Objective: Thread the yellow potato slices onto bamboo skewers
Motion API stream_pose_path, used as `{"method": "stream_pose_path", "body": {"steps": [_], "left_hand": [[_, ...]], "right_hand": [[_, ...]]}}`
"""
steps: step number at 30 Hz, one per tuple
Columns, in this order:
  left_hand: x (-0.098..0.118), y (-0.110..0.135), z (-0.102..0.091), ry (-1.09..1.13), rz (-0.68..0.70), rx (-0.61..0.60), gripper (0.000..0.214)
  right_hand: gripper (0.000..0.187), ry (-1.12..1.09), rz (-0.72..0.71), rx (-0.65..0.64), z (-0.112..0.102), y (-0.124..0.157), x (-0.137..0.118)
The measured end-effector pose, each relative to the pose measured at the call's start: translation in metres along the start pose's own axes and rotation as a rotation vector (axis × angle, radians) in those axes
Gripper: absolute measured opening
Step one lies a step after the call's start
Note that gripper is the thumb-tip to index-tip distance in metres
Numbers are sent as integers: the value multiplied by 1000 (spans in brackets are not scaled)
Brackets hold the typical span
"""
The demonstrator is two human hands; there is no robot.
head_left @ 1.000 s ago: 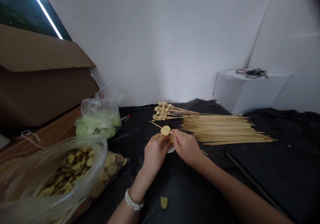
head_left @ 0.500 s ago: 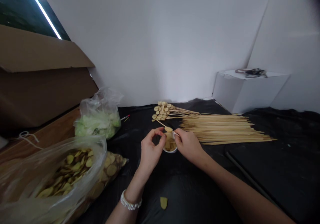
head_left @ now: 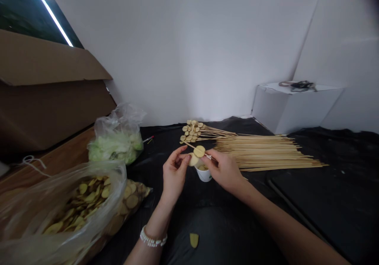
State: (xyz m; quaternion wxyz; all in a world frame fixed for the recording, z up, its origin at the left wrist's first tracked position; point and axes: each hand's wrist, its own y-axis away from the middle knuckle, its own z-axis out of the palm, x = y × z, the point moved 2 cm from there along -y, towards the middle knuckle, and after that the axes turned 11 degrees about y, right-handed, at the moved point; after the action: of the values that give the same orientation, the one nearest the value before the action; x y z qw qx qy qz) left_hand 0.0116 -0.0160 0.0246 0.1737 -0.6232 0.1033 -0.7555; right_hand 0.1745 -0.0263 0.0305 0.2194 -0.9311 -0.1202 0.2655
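My right hand is closed around a thin wooden skewer, which points up and to the left. A round pale potato slice is threaded on the skewer, facing me. Between its thumb and fingers, my left hand pinches another potato slice, just below and partly behind the first. Under both hands stands a white paper cup with pale slices inside, its right side partly covered by my right hand. Beyond the hands lies a bunch of skewered slices.
Many bare skewers lie on black sheeting at right. To the left are an open plastic bag of slices and a bag of pale green pieces. One loose slice lies in front. A white box stands at the back right.
The slice on the skewer has turned from edge-on to face me. My left hand has shifted slightly left, and the slice in its pinch now shows clearly. More of the cup's side is visible.
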Motion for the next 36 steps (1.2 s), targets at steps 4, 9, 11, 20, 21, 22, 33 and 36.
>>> {"method": "stream_pose_path", "body": {"steps": [4, 9, 11, 20, 21, 22, 33, 36], "left_hand": [[0, 1, 3, 53, -59, -91, 45], [-4, 1, 3, 209, -163, -102, 46], [-6, 1, 4, 273, -217, -130, 38], [-3, -1, -2, 516, -388, -25, 15], [-3, -2, -4, 542, -403, 7, 13], [-3, -4, -6, 567, -413, 45, 12], [-8, -20, -23, 905, -538, 279, 15], [-8, -22, -25, 968, -551, 308, 18]], "right_hand": [[23, -68, -54, -54, 1, 3, -7], [21, -120, -30, 1, 2, 3, -6], [20, -135, -24, 30, 2, 3, -5], [17, -56, -6, 56, 2, 5, -7], [17, -46, -1, 68, 2, 5, -7], [17, -43, -4, 79, 2, 5, -7], [24, 116, -216, 193, 3, 9, -8], [24, 180, -241, 203, 3, 11, -9]]}}
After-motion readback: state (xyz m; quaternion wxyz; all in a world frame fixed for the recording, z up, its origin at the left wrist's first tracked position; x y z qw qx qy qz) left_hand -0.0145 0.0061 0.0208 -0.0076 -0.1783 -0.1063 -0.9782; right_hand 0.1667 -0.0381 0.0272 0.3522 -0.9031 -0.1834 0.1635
